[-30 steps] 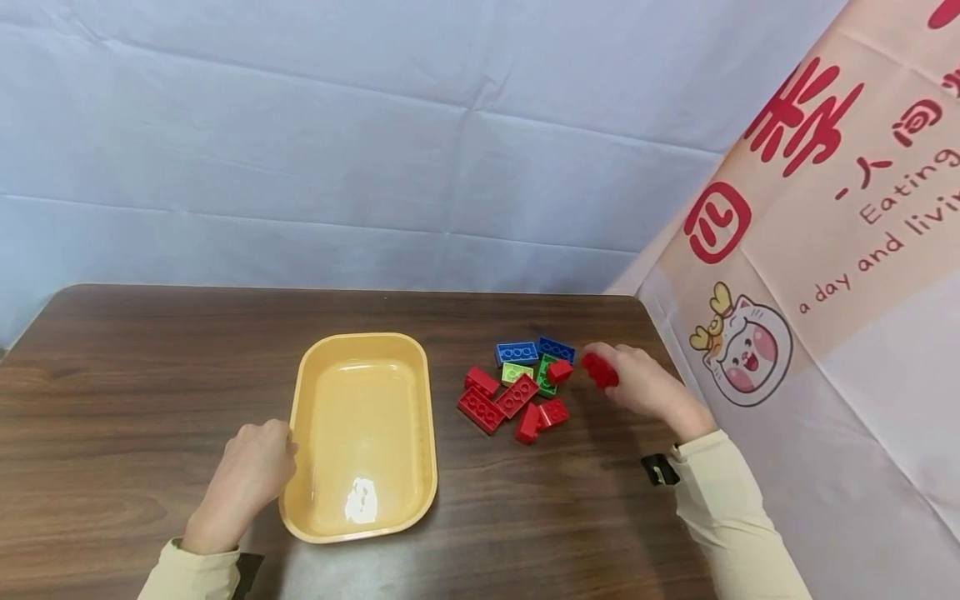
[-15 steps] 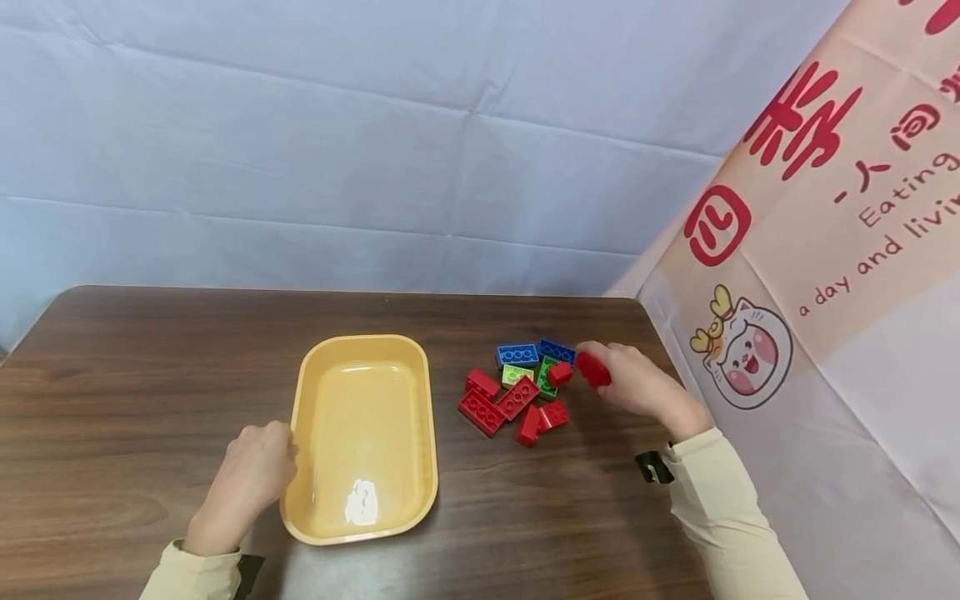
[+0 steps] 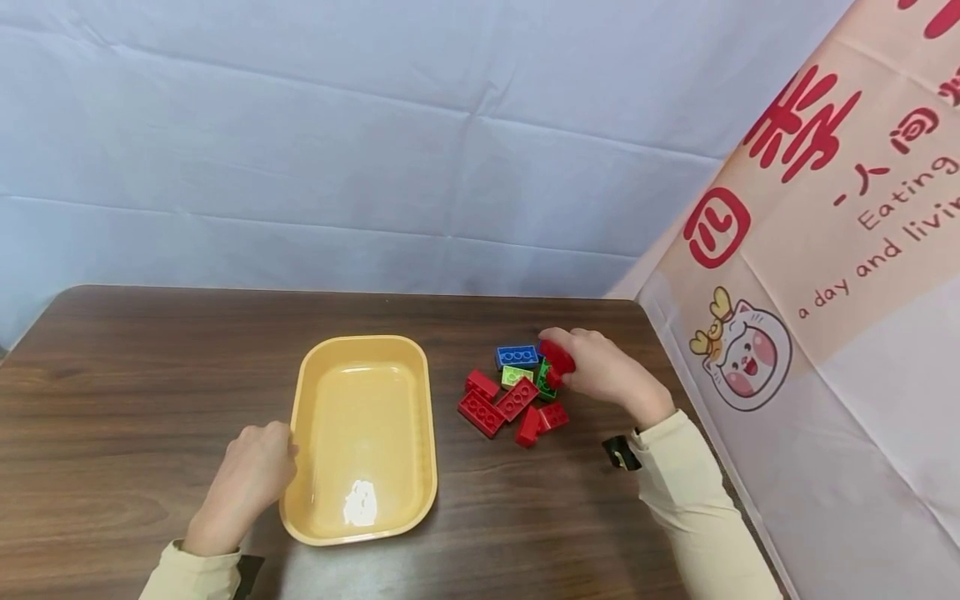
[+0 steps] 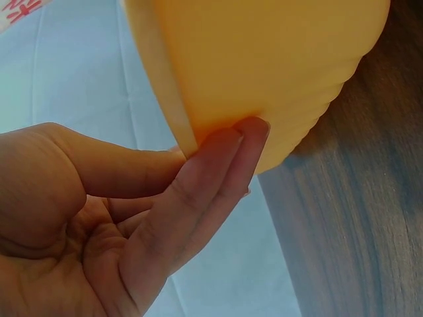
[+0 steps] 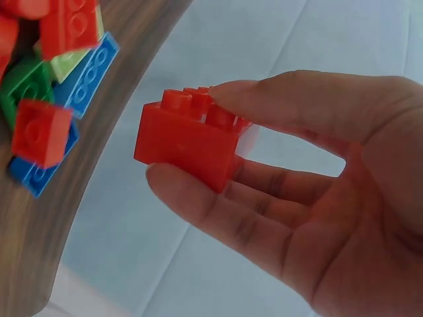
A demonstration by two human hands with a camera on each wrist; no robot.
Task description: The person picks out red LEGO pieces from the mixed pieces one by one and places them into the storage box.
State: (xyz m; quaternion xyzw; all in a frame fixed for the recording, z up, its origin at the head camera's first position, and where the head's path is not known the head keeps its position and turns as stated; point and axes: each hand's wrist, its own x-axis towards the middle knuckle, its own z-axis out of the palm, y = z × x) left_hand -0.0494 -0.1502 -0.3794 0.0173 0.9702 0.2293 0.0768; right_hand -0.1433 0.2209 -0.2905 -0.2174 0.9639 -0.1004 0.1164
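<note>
My left hand pinches the left rim of a yellow plastic tray; in the left wrist view the thumb is on one side of the wall and fingers on the other. A red studded building brick is held between the thumb and fingers of my right hand, at the right side of the brick pile. Around it lie a green brick, a lime brick, a blue brick and several red bricks. Another blue brick is largely covered by the right hand in the head view.
The brown wooden table has a pale cloth hanging behind its back edge. On the right, close to my right arm, hangs a printed cloth. The tray stands left of the pile.
My right hand has moved left with the red brick, from beside the pile to over its right side. The left hand and the tray have stayed in place.
</note>
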